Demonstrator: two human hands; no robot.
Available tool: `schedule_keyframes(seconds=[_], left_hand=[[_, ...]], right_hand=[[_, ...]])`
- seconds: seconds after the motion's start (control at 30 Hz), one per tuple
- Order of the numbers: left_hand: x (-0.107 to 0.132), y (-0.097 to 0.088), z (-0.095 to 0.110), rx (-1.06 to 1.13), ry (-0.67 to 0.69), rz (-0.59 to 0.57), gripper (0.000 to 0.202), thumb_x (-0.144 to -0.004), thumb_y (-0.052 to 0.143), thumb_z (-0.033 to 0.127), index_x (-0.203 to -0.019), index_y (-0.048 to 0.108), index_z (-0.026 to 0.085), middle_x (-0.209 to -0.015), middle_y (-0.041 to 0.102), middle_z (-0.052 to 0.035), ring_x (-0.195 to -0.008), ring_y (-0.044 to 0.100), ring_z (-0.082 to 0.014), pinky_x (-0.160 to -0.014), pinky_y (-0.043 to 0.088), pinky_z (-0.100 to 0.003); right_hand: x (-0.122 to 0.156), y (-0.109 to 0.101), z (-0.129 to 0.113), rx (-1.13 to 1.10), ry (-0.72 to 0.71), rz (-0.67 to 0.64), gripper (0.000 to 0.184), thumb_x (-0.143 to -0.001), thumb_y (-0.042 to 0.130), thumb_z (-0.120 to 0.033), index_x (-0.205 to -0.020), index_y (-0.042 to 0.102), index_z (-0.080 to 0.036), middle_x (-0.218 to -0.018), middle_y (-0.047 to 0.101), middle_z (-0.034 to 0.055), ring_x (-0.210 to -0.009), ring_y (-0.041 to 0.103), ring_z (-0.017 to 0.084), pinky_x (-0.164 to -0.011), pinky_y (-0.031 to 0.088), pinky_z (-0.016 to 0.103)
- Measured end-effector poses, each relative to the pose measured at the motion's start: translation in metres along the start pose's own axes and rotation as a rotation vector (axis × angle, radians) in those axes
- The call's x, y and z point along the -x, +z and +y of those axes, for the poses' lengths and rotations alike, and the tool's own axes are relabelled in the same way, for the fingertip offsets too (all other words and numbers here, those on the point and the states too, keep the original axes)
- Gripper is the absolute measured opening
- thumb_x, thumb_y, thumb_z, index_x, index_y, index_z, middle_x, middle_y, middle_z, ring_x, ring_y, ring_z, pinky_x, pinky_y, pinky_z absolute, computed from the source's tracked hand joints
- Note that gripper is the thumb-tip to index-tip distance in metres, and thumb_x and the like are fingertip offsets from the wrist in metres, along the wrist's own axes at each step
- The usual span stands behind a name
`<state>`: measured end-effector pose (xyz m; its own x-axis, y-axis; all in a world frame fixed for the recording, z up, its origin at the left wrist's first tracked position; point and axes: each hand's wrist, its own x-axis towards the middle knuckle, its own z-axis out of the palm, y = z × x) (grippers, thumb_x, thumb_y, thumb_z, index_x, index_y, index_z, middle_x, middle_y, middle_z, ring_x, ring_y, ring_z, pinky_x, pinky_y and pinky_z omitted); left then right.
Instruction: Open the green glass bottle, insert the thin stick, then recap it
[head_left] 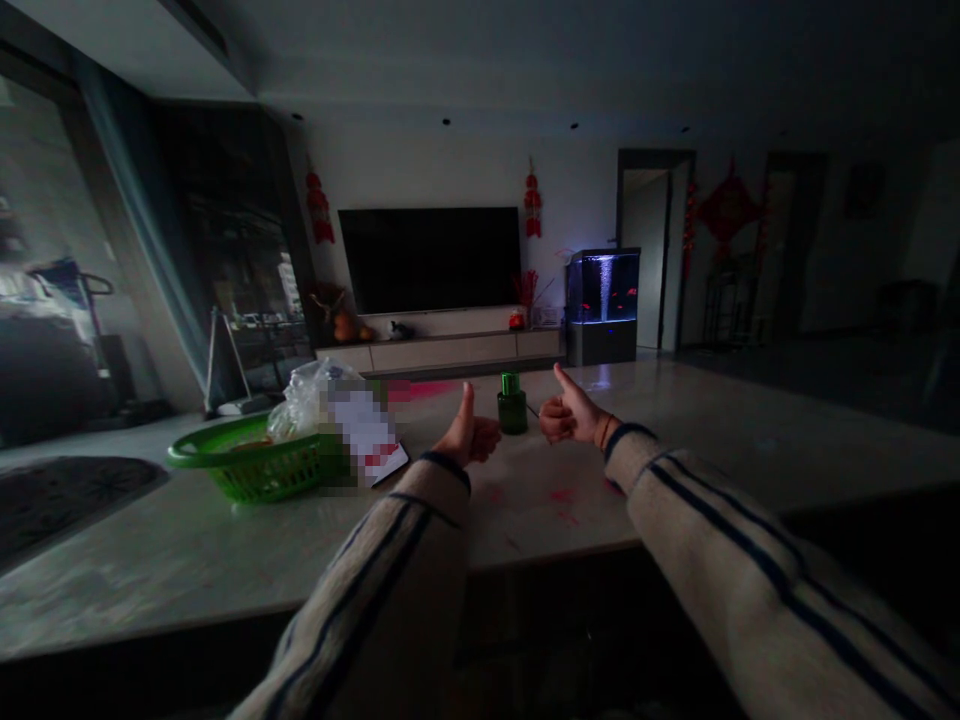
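Both arms reach forward over the table in cream sleeves with dark stripes. My left hand (470, 436) is closed with its thumb pointing up, and nothing shows in its curled fingers. My right hand (571, 410) makes the same thumbs-up fist, also with nothing visible in it. A thin band circles the right wrist. Between the two hands, a little beyond them, a green glass bottle (512, 410) with a shiny green cap stands upright on the table. Neither hand appears to grip it.
A green plastic basket (259, 473) holding a clear plastic bag (304, 395) stands left on the pale table (697, 480). Beside it leans a partly blurred white object (365, 425). Farther off are a television (431, 260), a low cabinet (450, 350) and a lit fish tank (602, 287).
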<state>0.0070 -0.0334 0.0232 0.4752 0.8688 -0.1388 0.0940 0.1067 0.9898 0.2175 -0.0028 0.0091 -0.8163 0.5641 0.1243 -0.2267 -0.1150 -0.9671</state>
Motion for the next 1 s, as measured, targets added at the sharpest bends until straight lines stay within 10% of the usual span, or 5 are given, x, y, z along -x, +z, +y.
schedule_keyframes(seconds=[0.2,0.37,0.63,1.0], left_hand=[[-0.008,-0.007,-0.003,-0.055,0.1,0.413,0.05,-0.07,0.044,0.065,-0.052,0.034,0.018,-0.044,0.03,0.0068,-0.036,0.023,-0.0042,-0.038,0.017,-0.019],[-0.009,-0.011,-0.004,0.042,0.064,0.463,0.03,-0.076,0.049,0.041,-0.06,0.04,0.017,-0.047,0.032,0.0087,-0.034,0.023,-0.0024,-0.038,0.019,-0.017],[-0.009,-0.015,-0.005,0.093,0.057,0.475,0.021,-0.078,0.047,0.033,-0.065,0.045,0.017,-0.049,0.035,0.0079,-0.033,0.028,-0.0029,-0.037,0.022,-0.017],[-0.006,-0.013,-0.003,0.125,0.07,0.499,0.018,-0.078,0.045,0.032,-0.067,0.046,0.017,-0.05,0.036,0.008,-0.033,0.029,-0.0028,-0.037,0.023,-0.017]], right_hand=[[-0.003,-0.004,-0.003,0.196,-0.129,0.451,0.064,-0.069,0.023,-0.077,-0.041,0.027,-0.02,-0.038,0.032,-0.0032,-0.036,0.03,0.007,-0.038,0.027,0.021],[-0.025,-0.02,-0.004,0.554,-0.335,0.951,0.043,-0.064,0.053,-0.059,-0.058,0.051,-0.017,-0.054,0.05,-0.0016,-0.05,0.045,0.009,-0.05,0.036,0.022],[-0.081,-0.04,-0.001,0.832,-0.388,1.145,0.067,-0.056,0.065,-0.051,-0.11,0.044,-0.015,-0.107,0.053,0.0115,-0.098,0.052,0.02,-0.085,0.04,0.032],[-0.111,-0.018,0.024,1.038,-0.335,1.231,0.086,-0.053,0.068,-0.046,-0.123,0.032,-0.01,-0.123,0.041,0.0209,-0.118,0.04,0.029,-0.094,0.035,0.037]])
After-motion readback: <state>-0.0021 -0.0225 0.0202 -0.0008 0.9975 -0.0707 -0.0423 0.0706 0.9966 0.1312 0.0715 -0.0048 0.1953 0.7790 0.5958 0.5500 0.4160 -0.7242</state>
